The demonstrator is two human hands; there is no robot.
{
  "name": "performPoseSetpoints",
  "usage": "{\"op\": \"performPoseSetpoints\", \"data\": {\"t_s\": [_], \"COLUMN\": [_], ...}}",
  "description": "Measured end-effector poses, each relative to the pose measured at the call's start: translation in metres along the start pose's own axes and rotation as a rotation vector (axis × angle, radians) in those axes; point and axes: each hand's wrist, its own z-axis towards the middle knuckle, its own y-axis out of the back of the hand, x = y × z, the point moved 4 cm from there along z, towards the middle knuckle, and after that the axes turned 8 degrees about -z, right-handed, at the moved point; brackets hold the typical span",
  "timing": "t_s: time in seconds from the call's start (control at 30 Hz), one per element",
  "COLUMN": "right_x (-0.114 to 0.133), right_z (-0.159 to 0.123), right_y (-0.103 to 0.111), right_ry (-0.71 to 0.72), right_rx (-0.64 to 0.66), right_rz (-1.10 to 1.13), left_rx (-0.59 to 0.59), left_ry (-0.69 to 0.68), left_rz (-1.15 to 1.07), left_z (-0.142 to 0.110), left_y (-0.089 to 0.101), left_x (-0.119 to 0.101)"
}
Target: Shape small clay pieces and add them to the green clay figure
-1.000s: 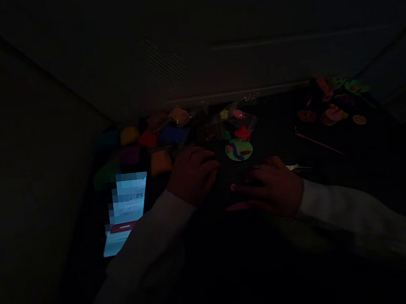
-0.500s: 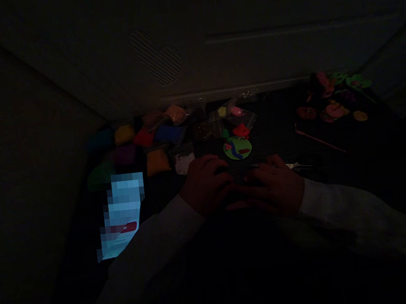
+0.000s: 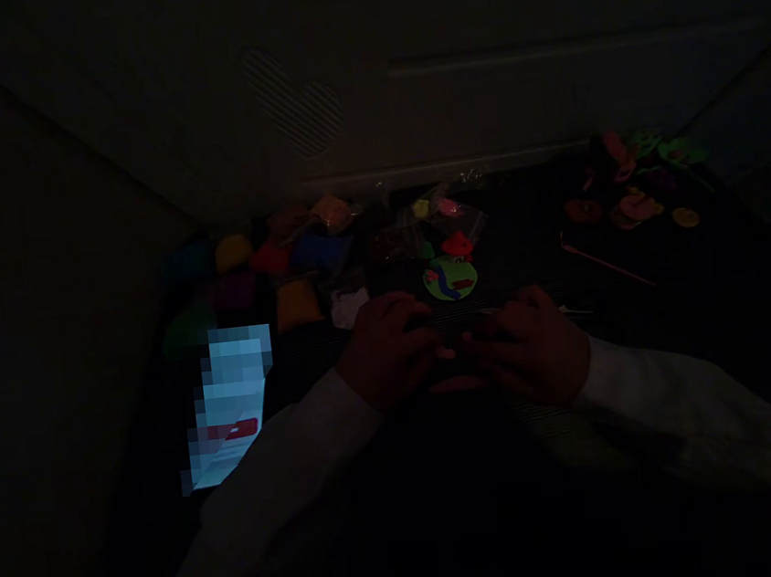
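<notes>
The scene is very dark. My left hand (image 3: 392, 347) is bent with its fingertips closed at a small pale-pink lump (image 3: 446, 353), which looks like modelling clay. Across a narrow gap, my right hand (image 3: 533, 346) has curled fingers pinched together; a small pinkish spot shows at their tips, too dim to name. Below and between both hands lies a flat pink piece (image 3: 457, 383) on the dark ribbed surface. Just beyond them sits a round green clay disc (image 3: 452, 279) with blue, red and pink shapes. Scissors (image 3: 573, 310) lie partly hidden behind my right hand.
Several bags of coloured clay, including an orange one (image 3: 298, 304) and a white one (image 3: 350, 308), lie at the left and back. A lit screen (image 3: 239, 405) is by my left forearm. A thin pink stick (image 3: 607, 265) and clay shapes (image 3: 637, 207) lie to the right.
My hands have drawn slightly apart, the right one shifting to the right. The small pale-pink lump now shows at my left fingertips, and more of the flat pink piece is uncovered.
</notes>
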Motion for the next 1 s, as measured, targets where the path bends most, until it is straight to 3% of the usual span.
{"op": "performPoseSetpoints", "data": {"t_s": [0.4, 0.7, 1.0], "right_x": [0.009, -0.008, -0.003], "right_z": [0.000, -0.007, -0.008], "right_y": [-0.005, -0.002, -0.008], "right_ry": [0.066, -0.085, -0.095], "right_rx": [0.029, 0.026, 0.117], "right_rz": [-0.056, -0.070, -0.133], "left_rx": [0.015, 0.010, -0.050], "left_ry": [0.009, 0.047, 0.007], "left_rz": [0.019, -0.002, -0.009], "left_z": [-0.001, -0.001, 0.000], "left_y": [-0.004, -0.005, -0.001], "left_x": [0.002, 0.003, -0.001]}}
